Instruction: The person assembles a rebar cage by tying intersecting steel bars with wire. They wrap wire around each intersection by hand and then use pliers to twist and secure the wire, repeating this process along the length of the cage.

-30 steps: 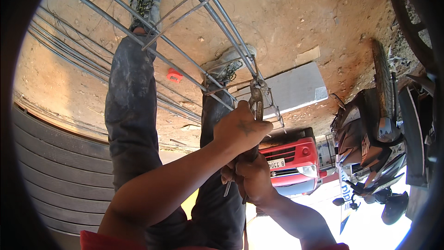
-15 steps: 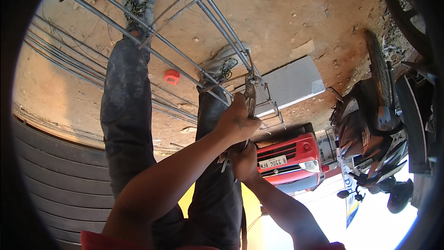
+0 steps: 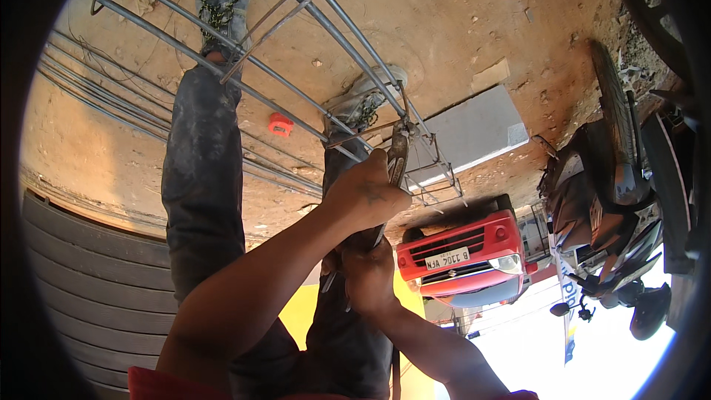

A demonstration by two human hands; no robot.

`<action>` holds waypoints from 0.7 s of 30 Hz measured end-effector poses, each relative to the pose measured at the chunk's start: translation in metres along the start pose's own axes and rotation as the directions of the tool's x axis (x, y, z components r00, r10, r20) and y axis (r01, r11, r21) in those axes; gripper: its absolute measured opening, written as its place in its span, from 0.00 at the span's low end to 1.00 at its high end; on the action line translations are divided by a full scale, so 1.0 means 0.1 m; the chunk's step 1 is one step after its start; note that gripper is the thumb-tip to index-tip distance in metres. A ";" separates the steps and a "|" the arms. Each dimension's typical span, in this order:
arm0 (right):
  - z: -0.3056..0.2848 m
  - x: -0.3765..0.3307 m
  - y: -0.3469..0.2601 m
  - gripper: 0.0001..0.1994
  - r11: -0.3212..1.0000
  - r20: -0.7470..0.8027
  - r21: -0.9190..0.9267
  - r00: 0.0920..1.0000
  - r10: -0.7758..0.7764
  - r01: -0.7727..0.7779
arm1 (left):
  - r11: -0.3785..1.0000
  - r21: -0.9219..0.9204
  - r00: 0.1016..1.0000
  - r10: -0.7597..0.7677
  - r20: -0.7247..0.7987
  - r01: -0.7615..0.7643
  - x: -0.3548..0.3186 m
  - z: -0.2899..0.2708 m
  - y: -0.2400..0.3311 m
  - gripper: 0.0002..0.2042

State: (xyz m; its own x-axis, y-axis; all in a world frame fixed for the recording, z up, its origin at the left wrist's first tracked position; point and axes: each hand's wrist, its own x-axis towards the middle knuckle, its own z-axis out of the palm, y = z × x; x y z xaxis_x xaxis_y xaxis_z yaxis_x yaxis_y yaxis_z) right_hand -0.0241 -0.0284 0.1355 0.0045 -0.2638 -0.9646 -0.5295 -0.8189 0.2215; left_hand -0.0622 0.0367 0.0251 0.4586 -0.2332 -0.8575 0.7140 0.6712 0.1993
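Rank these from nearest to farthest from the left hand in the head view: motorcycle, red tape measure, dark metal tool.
From the left hand:
1. Dark metal tool: nearest, in its grip.
2. Red tape measure: on the ground, left of the hand in the picture.
3. Motorcycle: farthest, at the picture's right side.
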 end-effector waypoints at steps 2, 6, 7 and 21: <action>-0.24 0.11 0.00 0.07 0.988 -0.011 0.013 0.988 -0.152 0.152 | 1.000 0.020 1.000 0.009 -0.025 -0.009 0.02 0.11 -0.01 0.26; -0.26 0.24 0.02 0.06 0.884 0.016 -0.311 0.932 -0.361 0.348 | 0.997 0.070 1.000 -0.024 -0.016 0.025 0.07 0.15 0.01 0.29; -0.16 0.22 0.05 0.06 0.915 -0.028 -0.299 0.956 -0.293 0.271 | 0.993 0.105 0.998 -0.052 -0.042 0.056 0.07 0.11 0.03 0.28; -0.32 0.54 0.33 0.06 0.930 -0.157 -0.278 0.943 -0.292 0.242 | 0.990 0.143 0.998 -0.001 -0.064 0.010 0.19 0.20 -0.16 0.31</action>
State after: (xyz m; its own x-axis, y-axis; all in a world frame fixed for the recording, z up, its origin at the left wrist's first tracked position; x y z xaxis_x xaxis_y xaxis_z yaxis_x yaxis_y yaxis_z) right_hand -0.0139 -0.0860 0.0954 0.2917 -0.0895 -0.9523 -0.2556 -0.9667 0.0125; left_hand -0.0541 0.0073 0.0154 0.4231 -0.1878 -0.8864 0.7867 0.5614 0.2566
